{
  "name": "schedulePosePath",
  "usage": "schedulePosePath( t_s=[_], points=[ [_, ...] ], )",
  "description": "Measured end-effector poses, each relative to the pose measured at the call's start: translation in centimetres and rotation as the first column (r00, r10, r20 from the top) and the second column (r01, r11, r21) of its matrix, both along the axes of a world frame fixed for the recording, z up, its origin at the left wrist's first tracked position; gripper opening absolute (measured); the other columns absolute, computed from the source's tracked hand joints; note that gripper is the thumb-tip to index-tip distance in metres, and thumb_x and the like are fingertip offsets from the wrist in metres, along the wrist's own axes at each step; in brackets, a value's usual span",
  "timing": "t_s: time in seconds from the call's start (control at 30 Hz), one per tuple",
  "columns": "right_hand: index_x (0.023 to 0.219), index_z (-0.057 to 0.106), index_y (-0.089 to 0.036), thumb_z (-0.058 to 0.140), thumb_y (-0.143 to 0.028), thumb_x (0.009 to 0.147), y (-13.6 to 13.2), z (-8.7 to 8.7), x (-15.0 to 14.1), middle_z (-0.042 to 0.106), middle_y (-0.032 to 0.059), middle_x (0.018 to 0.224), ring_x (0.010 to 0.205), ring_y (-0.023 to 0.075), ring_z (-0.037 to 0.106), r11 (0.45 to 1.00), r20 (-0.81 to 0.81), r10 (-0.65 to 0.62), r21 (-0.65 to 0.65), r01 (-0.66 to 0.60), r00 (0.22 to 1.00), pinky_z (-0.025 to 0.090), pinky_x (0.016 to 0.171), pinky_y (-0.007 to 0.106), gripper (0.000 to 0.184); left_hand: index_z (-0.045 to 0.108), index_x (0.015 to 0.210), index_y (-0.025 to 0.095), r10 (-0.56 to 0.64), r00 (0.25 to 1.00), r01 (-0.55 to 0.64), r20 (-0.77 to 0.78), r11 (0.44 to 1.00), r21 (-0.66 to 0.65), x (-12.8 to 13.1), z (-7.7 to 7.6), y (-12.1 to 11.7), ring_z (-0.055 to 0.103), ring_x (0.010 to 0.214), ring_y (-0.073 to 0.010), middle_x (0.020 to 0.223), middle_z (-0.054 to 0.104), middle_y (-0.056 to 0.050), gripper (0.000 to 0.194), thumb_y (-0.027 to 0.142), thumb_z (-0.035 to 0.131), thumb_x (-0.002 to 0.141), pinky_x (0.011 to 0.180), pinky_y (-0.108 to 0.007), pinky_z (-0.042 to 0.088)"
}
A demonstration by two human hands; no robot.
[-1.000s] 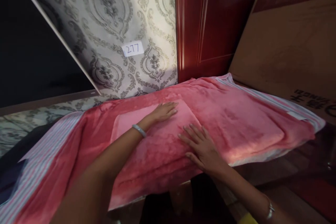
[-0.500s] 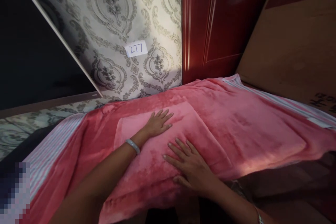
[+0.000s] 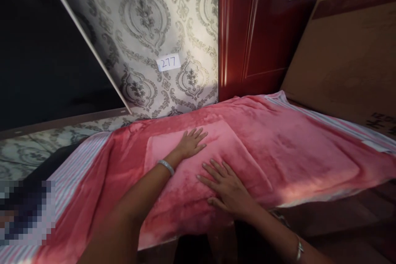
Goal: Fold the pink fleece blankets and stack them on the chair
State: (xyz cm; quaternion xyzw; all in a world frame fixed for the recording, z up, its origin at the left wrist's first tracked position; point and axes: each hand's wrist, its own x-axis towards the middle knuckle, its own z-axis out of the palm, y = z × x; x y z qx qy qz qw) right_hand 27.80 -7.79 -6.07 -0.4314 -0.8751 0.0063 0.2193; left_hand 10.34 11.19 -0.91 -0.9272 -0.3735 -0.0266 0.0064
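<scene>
A pink fleece blanket (image 3: 278, 144) with striped edges lies spread over a low surface. A lighter folded pink panel (image 3: 173, 148) rests on its middle. My left hand (image 3: 190, 143) lies flat on that panel, fingers spread, a pale bangle on the wrist. My right hand (image 3: 224, 185) presses flat on the blanket just in front of it, fingers apart, a silver bracelet at the wrist. Neither hand grips anything.
Patterned grey wallpaper (image 3: 148, 29) carries a paper label reading 277 (image 3: 168, 62). A red wooden door (image 3: 247, 29) stands behind the blanket. A large cardboard sheet (image 3: 346, 49) leans at the right. A dark panel (image 3: 37, 49) fills the left.
Both hands have slid a short way back toward me across the blanket, staying flat. The view has shifted slightly.
</scene>
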Motion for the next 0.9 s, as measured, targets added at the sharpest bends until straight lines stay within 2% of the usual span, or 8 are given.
schedulePosePath(
  t_s=[0.1,0.17,0.3,0.4,0.5,0.63,0.73,0.9],
  points=[
    [0.153,0.039,-0.034,0.056,-0.051,0.096,-0.2,0.6,0.2,0.032,0.0070,0.162,0.151,0.0310,0.021,1.000,0.004,0.006,0.008,-0.006,1.000,0.015,0.119,0.062,0.062,0.025,0.157,0.033,-0.026,1.000,0.025,-0.017,0.999,-0.024,-0.2,0.8,-0.1,0.018,0.153,-0.0326,0.167,0.019,-0.007,0.064,0.058,0.034,0.099,0.120,-0.063,0.018],
    [0.152,0.041,-0.032,0.055,-0.051,0.096,-0.3,1.7,0.0,0.035,0.0087,0.160,0.150,0.0321,0.023,1.000,0.006,0.014,-0.015,-0.014,1.000,0.016,0.119,0.063,0.061,0.023,0.158,0.031,-0.038,0.999,0.037,-0.016,0.998,-0.045,-0.9,1.9,-0.2,0.017,0.153,-0.0310,0.167,0.019,-0.008,0.067,0.060,0.033,0.098,0.121,-0.060,0.016],
    [0.153,0.040,-0.031,0.057,-0.050,0.096,-0.2,5.1,-2.5,0.036,0.0083,0.160,0.151,0.0299,0.020,0.992,0.002,0.092,-0.087,-0.091,0.996,0.013,0.120,0.060,0.062,0.023,0.158,0.024,0.043,0.999,-0.045,-0.023,0.997,-0.065,-4.2,4.5,-0.3,0.019,0.153,-0.0296,0.165,0.023,-0.012,0.071,0.060,0.030,0.098,0.122,-0.060,0.011],
    [0.153,0.039,-0.034,0.056,-0.053,0.096,0.2,6.0,-5.0,0.033,0.0059,0.162,0.152,0.0289,0.015,0.966,-0.010,0.217,-0.142,-0.216,0.976,0.009,0.121,0.059,0.062,0.028,0.157,0.025,0.123,0.992,-0.125,-0.041,0.990,-0.058,-7.2,5.1,-0.1,0.021,0.152,-0.0309,0.164,0.026,-0.012,0.069,0.061,0.030,0.098,0.121,-0.062,0.012],
    [0.153,0.039,-0.036,0.058,-0.054,0.094,0.5,4.9,-6.6,0.025,0.0053,0.164,0.153,0.0316,0.011,0.947,-0.008,0.257,-0.200,-0.253,0.966,0.005,0.120,0.063,0.064,0.030,0.156,0.030,0.183,0.980,-0.189,-0.073,0.979,-0.076,-9.5,4.1,0.2,0.024,0.151,-0.0327,0.163,0.030,-0.010,0.068,0.064,0.031,0.097,0.120,-0.064,0.015],
    [0.154,0.035,-0.038,0.069,-0.048,0.088,0.5,3.0,-6.9,0.021,0.0040,0.166,0.153,0.0314,0.007,0.946,-0.014,0.239,-0.224,-0.236,0.971,0.002,0.120,0.062,0.076,0.025,0.157,0.034,0.220,0.974,-0.224,-0.055,0.972,-0.074,-10.5,1.8,0.3,0.031,0.148,-0.0334,0.164,0.028,-0.010,0.067,0.064,0.028,0.097,0.118,-0.061,0.023],
    [0.155,0.034,-0.038,0.071,-0.044,0.086,0.3,2.6,-6.7,0.019,0.0038,0.166,0.153,0.0306,0.006,0.941,-0.011,0.245,-0.236,-0.240,0.970,0.000,0.121,0.061,0.078,0.027,0.157,0.032,0.207,0.978,-0.208,-0.008,0.977,-0.040,-10.6,0.8,0.4,0.034,0.147,-0.0324,0.162,0.032,-0.011,0.067,0.063,0.030,0.098,0.118,-0.056,0.027],
    [0.156,0.032,-0.037,0.072,-0.042,0.084,0.4,2.5,-6.8,0.016,0.0040,0.167,0.153,0.0311,0.007,0.947,0.007,0.236,-0.225,-0.228,0.972,0.001,0.121,0.060,0.082,0.030,0.156,0.030,0.201,0.979,-0.200,0.041,0.980,-0.021,-10.8,0.1,0.5,0.036,0.146,-0.0301,0.161,0.035,-0.012,0.065,0.061,0.030,0.099,0.118,-0.054,0.028]
  ],
)
